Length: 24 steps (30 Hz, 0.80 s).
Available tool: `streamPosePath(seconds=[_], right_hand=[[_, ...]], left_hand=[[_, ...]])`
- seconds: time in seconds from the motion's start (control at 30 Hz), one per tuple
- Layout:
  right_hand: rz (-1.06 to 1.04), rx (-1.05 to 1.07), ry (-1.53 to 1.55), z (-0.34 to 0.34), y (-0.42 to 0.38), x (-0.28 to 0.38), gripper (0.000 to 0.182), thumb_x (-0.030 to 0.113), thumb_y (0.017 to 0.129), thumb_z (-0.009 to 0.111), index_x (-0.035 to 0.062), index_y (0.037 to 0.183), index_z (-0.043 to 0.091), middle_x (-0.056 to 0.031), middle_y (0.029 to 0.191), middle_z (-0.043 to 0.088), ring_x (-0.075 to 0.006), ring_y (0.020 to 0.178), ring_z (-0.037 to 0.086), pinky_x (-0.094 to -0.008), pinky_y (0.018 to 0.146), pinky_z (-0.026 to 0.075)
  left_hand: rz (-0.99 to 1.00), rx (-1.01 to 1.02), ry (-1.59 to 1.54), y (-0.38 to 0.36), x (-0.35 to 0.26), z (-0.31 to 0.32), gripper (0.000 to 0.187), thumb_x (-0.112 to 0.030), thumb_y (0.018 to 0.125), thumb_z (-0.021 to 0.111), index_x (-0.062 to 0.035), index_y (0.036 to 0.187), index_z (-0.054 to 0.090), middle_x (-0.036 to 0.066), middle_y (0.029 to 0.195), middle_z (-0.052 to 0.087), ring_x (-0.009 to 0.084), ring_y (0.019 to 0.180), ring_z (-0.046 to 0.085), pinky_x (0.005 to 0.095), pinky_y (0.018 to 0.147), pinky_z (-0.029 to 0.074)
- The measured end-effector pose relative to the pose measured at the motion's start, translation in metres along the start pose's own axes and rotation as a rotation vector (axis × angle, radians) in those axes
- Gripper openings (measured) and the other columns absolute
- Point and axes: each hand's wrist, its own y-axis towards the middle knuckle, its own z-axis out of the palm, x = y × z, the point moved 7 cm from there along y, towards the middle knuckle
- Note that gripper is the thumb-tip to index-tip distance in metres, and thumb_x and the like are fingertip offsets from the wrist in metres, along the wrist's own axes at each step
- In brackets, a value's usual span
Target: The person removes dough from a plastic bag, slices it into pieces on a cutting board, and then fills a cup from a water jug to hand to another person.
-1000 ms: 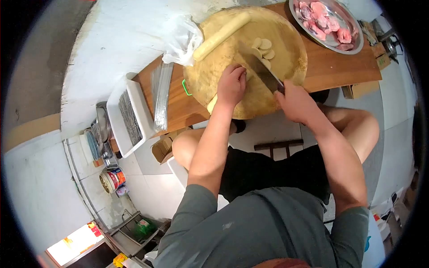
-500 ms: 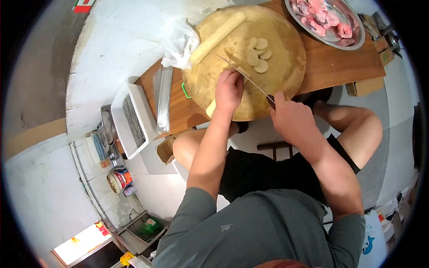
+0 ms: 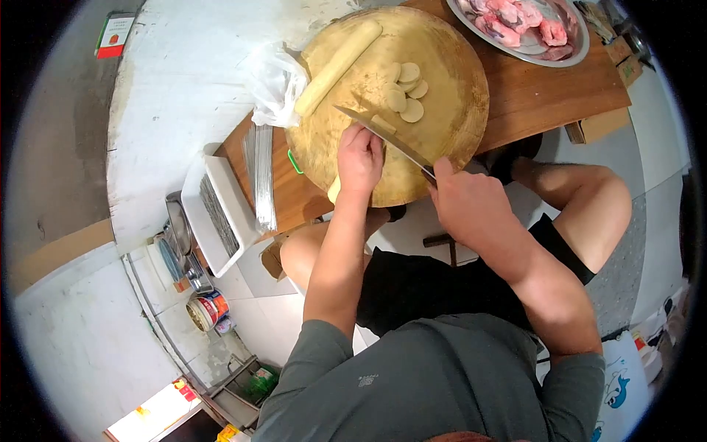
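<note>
My left hand (image 3: 360, 158) is closed around a pale, peeled, yam-like root (image 3: 334, 190) on the round wooden chopping board (image 3: 449, 125). Most of this root is hidden by the hand and wrist. In my right hand (image 3: 471, 202) is a kitchen knife (image 3: 390, 138), its blade slanting across the board just beyond my left fingertips. A pale piece (image 3: 382, 124) lies against the far side of the blade. Farther up are several round slices (image 3: 409, 92) in a loose cluster. A second long root (image 3: 339, 66) rests along the board's upper left.
A metal bowl of raw meat (image 3: 515, 26) stands at the upper right of the wooden table (image 3: 545, 92). Left of the board are a crumpled plastic bag (image 3: 276, 85), a bundle of thin metal skewers (image 3: 259, 177) and a white tray (image 3: 247, 221) with more skewers.
The whole view has shifted, so the board sits further left. The blade now shows more of its flat side. Both hands keep their hold, and the slice cluster looks unchanged.
</note>
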Motion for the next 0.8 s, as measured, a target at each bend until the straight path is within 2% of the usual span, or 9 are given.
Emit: streamPosePath(seconds=[0.07, 0.27, 0.37, 0.67, 0.8], right_hand=[[-0.035, -0.011, -0.001, -0.003, -0.001, 0.002, 0.012, 0.011, 0.088, 0.051, 0.0018, 0.095, 0.052, -0.0181, 0.070, 0.069, -0.0337, 0.066, 0.071, -0.0434, 0.057, 0.056], [-0.033, 0.022, -0.017, -0.007, 0.000, 0.004, 0.011, 0.010, 0.088, 0.051, 0.0014, 0.094, 0.052, -0.0183, 0.070, 0.068, -0.0334, 0.066, 0.071, -0.0432, 0.057, 0.056], [-0.003, 0.009, 0.022, -0.001, 0.002, 0.000, 0.024, 0.024, 0.092, 0.058, 0.0020, 0.095, 0.050, -0.0181, 0.066, 0.066, -0.0371, 0.064, 0.067, -0.0474, 0.058, 0.053], [0.058, 0.100, 0.072, 0.004, 0.012, -0.003, 0.022, 0.022, 0.095, 0.052, 0.0005, 0.095, 0.049, -0.0209, 0.073, 0.067, -0.0393, 0.070, 0.068, -0.0493, 0.064, 0.053], [0.049, 0.091, 0.040, 0.005, 0.017, -0.005, 0.021, 0.021, 0.094, 0.053, 0.0003, 0.096, 0.049, -0.0218, 0.075, 0.067, -0.0398, 0.072, 0.068, -0.0495, 0.065, 0.053]], left_hand=[[-0.014, 0.019, -0.007, 0.000, -0.001, -0.001, 0.009, 0.002, 0.079, 0.065, 0.0006, 0.088, 0.067, 0.015, 0.096, 0.065, 0.0354, 0.089, 0.059, 0.0402, 0.079, 0.050], [-0.015, 0.019, 0.010, 0.002, -0.002, -0.001, 0.009, 0.001, 0.080, 0.065, 0.0009, 0.089, 0.067, 0.015, 0.097, 0.065, 0.0355, 0.090, 0.060, 0.0402, 0.079, 0.051], [-0.006, 0.028, 0.024, 0.001, -0.002, -0.001, 0.009, 0.001, 0.080, 0.064, 0.0008, 0.089, 0.067, 0.015, 0.097, 0.065, 0.0357, 0.090, 0.060, 0.0403, 0.080, 0.051], [-0.032, 0.051, 0.040, 0.001, 0.002, 0.003, 0.012, 0.000, 0.080, 0.063, 0.0004, 0.091, 0.068, 0.014, 0.098, 0.066, 0.0348, 0.091, 0.060, 0.0404, 0.081, 0.050], [-0.010, 0.036, 0.032, 0.004, 0.000, 0.003, 0.012, -0.001, 0.081, 0.063, 0.0002, 0.092, 0.068, 0.014, 0.099, 0.066, 0.0353, 0.092, 0.060, 0.0402, 0.082, 0.050]])
